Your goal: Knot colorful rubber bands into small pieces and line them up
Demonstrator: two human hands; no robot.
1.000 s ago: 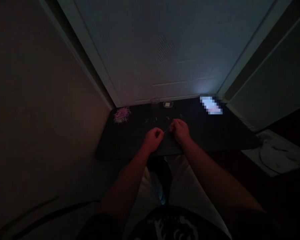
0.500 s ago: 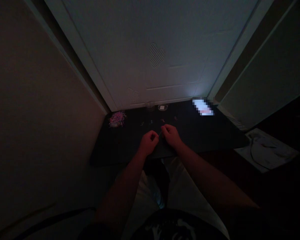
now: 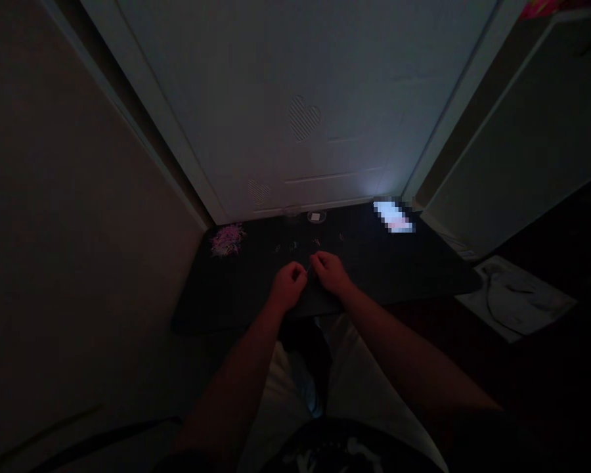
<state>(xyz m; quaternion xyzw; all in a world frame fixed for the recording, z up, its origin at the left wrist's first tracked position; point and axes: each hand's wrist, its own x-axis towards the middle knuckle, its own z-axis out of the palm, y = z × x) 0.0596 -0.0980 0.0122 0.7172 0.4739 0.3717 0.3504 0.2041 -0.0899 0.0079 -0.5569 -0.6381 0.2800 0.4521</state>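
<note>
We can barely make out what seems to be a strand (image 3: 308, 269) between the left hand (image 3: 289, 286) and the right hand (image 3: 329, 270), whose fingers hide its ends. The small bits (image 3: 293, 246) beyond them are too tiny for us to identify, and pieces in the heap (image 3: 227, 240) blend together. Coarse squares blur the bright screen (image 3: 393, 216). The bottom edge cuts off the shirt (image 3: 335, 453) we see

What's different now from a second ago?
The right hand has moved leftward, closer to the left hand, so less of the thin strand shows between them. Both hands still pinch it; the pinkish pile and lit screen stay put.
</note>
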